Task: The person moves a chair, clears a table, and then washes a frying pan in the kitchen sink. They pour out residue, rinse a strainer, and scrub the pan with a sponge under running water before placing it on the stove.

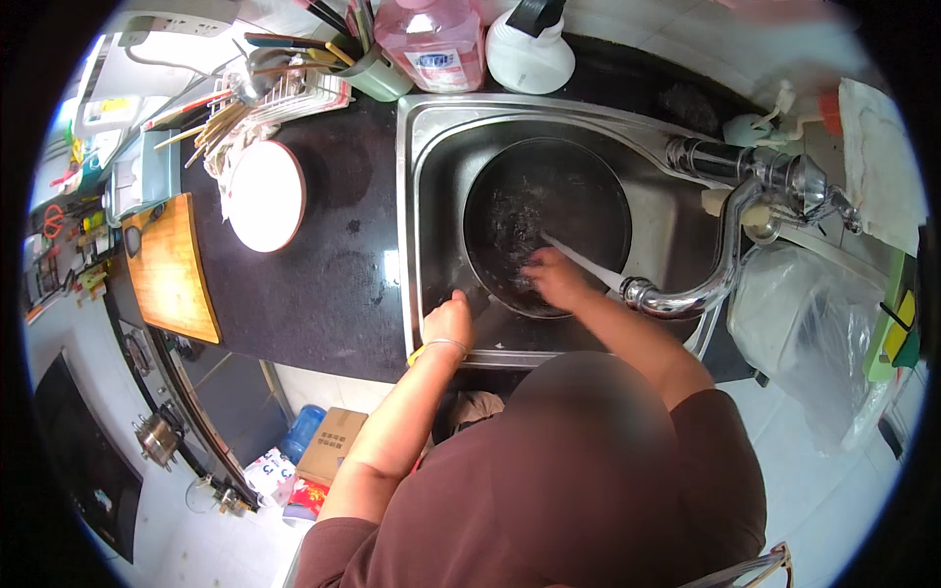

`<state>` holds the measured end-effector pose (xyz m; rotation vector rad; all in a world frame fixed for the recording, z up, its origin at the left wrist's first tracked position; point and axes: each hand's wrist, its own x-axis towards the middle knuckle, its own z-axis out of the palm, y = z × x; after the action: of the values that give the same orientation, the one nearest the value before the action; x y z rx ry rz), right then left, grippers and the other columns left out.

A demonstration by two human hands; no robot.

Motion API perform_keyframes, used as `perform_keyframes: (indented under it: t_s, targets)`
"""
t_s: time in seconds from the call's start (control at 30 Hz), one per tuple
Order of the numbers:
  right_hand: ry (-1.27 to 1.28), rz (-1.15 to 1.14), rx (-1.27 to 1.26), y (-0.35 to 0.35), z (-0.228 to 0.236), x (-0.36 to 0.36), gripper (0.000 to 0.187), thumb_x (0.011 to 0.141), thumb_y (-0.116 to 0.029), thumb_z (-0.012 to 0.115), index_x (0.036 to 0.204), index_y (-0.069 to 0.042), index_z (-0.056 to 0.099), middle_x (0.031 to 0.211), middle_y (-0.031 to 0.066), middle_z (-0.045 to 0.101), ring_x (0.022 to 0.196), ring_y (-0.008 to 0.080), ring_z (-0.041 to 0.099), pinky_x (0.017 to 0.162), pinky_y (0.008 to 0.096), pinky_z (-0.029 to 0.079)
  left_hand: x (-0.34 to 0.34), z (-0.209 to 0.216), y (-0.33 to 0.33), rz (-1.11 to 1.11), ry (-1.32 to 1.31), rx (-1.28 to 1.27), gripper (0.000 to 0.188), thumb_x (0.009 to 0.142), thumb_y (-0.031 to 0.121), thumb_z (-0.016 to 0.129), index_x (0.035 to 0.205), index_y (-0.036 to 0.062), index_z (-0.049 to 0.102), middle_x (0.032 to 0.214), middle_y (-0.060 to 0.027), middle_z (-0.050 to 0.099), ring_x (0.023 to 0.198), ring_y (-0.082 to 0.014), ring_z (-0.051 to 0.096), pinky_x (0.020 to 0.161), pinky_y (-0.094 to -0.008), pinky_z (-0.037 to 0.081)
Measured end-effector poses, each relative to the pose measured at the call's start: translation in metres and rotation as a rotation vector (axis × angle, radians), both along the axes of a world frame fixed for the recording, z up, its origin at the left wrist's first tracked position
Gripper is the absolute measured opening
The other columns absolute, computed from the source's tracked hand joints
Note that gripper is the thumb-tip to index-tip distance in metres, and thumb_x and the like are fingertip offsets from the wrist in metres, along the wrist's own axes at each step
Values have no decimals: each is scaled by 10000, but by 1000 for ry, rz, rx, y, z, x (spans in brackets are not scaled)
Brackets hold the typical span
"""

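Note:
A round black frying pan lies in the steel sink, with some water in it. My left hand is closed around the pan's dark handle at the sink's near left side. Over the near part of the pan, my right hand has its fingers bent and slightly apart, close to the pan's inner surface. I make out nothing in those fingers. A stream of water runs from the chrome tap into the pan, just beyond my right hand. The undersides of both hands are hidden.
Behind the sink stand a pink bottle, a white jug and a utensil cup. On the left counter are a white round plate and a wooden cutting board. A clear plastic bag hangs at the right.

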<state>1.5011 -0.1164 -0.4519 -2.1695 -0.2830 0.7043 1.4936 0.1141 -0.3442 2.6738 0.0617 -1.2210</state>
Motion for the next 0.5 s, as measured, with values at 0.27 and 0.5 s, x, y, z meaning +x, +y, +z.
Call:
perform_keyframes:
  t_s: [0.27, 0.5]
  targets:
    - [-511, -340, -305, 27, -24, 92, 222, 735, -73, 551, 943, -58, 627, 1065, 165, 524, 1004, 367, 472, 840, 428, 409, 4, 2, -2, -61, -41, 40, 127, 810, 90, 455, 912, 29, 499, 781, -181, 647, 751, -335, 644, 661, -419, 514]
    - [-153, 74, 18, -20, -25, -2, 185, 705, -53, 601, 882, -91, 635, 1022, 109, 520, 997, 326, 474, 839, 409, 421, 5, 6, -2, -56, -2, 6, 163, 794, 74, 465, 944, 23, 505, 815, -182, 646, 782, -331, 641, 672, -415, 512]
